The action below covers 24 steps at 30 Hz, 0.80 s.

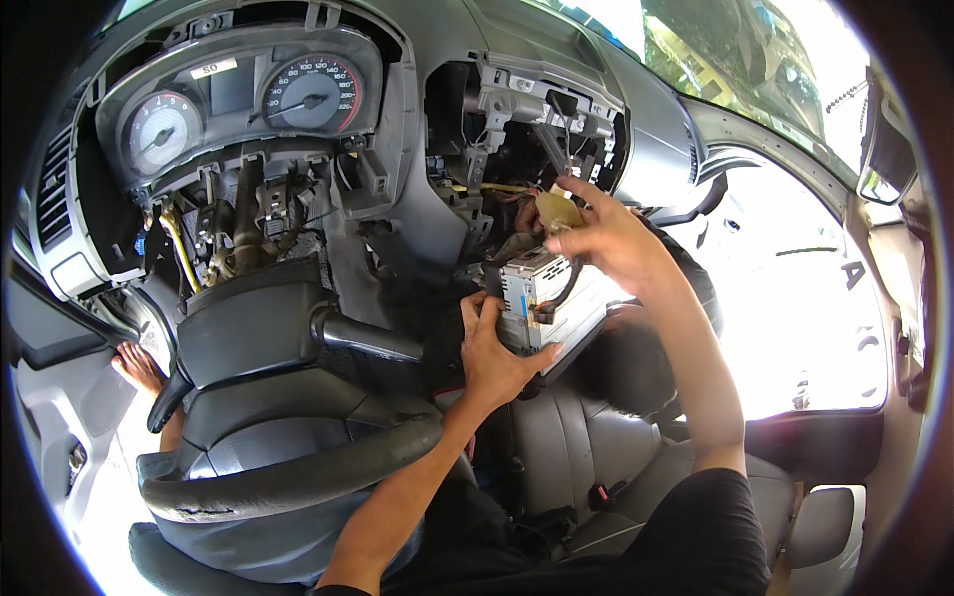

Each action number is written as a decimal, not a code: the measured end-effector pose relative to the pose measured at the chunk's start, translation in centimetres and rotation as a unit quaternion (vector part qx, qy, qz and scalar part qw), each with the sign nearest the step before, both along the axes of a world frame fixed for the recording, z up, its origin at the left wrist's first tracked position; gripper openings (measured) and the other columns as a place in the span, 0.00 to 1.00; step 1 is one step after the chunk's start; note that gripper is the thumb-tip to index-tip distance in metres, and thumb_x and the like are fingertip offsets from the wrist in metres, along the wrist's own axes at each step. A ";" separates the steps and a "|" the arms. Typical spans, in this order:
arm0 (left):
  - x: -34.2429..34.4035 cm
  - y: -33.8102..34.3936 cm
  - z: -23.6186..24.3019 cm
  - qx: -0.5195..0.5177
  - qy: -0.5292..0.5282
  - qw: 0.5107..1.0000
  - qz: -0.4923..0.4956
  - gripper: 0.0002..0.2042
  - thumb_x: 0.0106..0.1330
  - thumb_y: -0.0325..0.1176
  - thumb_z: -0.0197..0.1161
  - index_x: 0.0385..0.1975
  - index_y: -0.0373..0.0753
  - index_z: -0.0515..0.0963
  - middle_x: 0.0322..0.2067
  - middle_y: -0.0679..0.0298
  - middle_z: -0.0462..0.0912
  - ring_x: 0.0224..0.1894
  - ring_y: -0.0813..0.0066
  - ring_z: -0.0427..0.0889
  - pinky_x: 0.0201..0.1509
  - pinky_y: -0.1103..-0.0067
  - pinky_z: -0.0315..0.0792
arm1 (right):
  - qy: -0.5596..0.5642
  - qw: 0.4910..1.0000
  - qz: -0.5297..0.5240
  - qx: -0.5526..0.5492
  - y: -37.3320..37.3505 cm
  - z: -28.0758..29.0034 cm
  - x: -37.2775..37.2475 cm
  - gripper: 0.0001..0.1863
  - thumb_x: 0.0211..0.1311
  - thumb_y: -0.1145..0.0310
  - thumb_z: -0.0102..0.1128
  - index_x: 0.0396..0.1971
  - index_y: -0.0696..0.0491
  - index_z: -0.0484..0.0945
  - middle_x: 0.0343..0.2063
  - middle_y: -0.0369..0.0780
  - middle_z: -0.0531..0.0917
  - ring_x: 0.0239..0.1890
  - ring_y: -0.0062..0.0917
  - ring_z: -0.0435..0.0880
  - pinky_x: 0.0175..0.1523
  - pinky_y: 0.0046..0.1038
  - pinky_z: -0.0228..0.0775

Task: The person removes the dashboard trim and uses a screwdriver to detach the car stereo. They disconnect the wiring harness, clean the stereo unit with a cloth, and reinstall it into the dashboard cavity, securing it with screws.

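A silver box-shaped car stereo unit [530, 285] is tilted in front of the open dashboard cavity. My left hand [494, 360] grips its near end, the thumb along the lower edge and the fingers over the corner. From a black plug [544, 314] on its socketed face, a dark cable [571, 283] curves up toward my right hand [608, 236]. Between the thumb and fingers of that hand is a yellowish, padded-looking bundle [558, 212]; its exact kind is unclear. Behind it, partly hidden, shows another person's hand [527, 216].
Another person's dark-haired head [628, 363] is close beside the stereo, above the passenger seat [556, 432]. The steering wheel [298, 467] and the loosened column cover [253, 323] stand at left. Metal brackets [517, 94] and wiring surround the cavity.
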<state>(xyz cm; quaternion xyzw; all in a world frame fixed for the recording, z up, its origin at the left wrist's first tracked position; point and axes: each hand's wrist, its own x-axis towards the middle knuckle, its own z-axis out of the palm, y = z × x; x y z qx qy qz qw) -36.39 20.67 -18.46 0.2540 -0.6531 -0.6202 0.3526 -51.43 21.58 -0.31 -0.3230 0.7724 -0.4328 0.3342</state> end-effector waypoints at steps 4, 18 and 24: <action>0.1 0.0 0.0 -0.006 0.013 1.000 0.007 0.42 0.40 0.44 0.84 0.57 0.35 0.72 0.57 0.52 0.67 0.57 0.49 0.76 0.57 0.59 0.76 | 0.153 0.982 -0.022 0.112 3.1 1.8 1.1 0.43 0.55 0.83 0.65 0.73 0.55 0.61 0.56 0.53 0.80 0.40 0.22 0.82 0.41 0.26 0.78; 0.0 0.1 -0.2 0.010 0.016 1.000 0.013 0.38 0.39 0.40 0.86 0.49 0.32 0.71 0.52 0.52 0.69 0.55 0.53 0.74 0.58 0.65 0.72 | 0.158 0.945 0.201 0.201 6.9 2.0 3.1 0.13 0.66 0.66 0.67 0.46 0.56 0.86 0.35 0.41 0.89 0.37 0.26 0.87 0.46 0.31 0.77; -0.4 0.1 -0.9 -0.002 0.018 1.000 0.014 0.39 0.39 0.42 0.85 0.50 0.33 0.71 0.57 0.51 0.67 0.58 0.48 0.75 0.56 0.60 0.75 | 0.321 0.902 0.160 0.239 6.7 2.3 4.4 0.10 0.57 0.70 0.73 0.37 0.56 0.85 0.28 0.39 0.87 0.35 0.28 0.85 0.41 0.31 0.74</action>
